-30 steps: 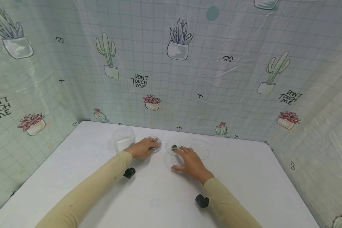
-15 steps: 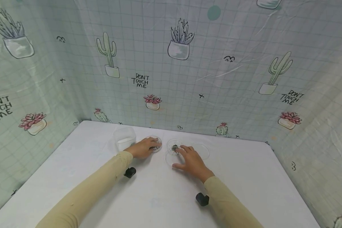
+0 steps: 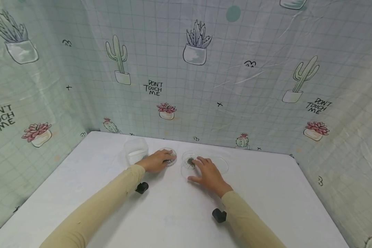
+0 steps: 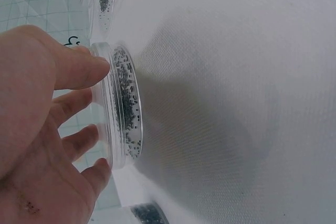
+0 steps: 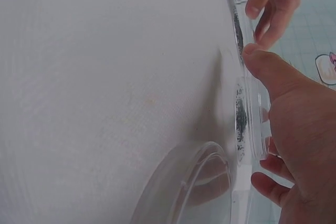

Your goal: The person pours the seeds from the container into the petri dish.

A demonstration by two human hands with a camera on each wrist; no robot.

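My left hand (image 3: 156,161) holds the rim of a clear round petri dish lid (image 4: 107,108), thumb on one side and fingers on the other. Right under that lid is a petri dish (image 4: 137,103) with dark granules. To its right, a second petri dish (image 3: 189,155) has a dark granular heap (image 3: 190,162) in its middle. My right hand (image 3: 210,175) spreads thumb and fingers around another clear lid (image 5: 258,121), gripping it by the edge. In the head view this lid's outline lies over the dish's near side, so they look offset. Transparent edges are faint.
A clear plastic tub (image 3: 135,146) with a white piece inside stands left of the left hand. Behind the right hand lies another clear round cover (image 3: 220,165). A patterned curtain (image 3: 173,69) closes off the white table's (image 3: 173,220) back edge.
Both hands stay at their dishes. My right hand and its lid have shifted only very slightly; the whole head view has drifted a little.
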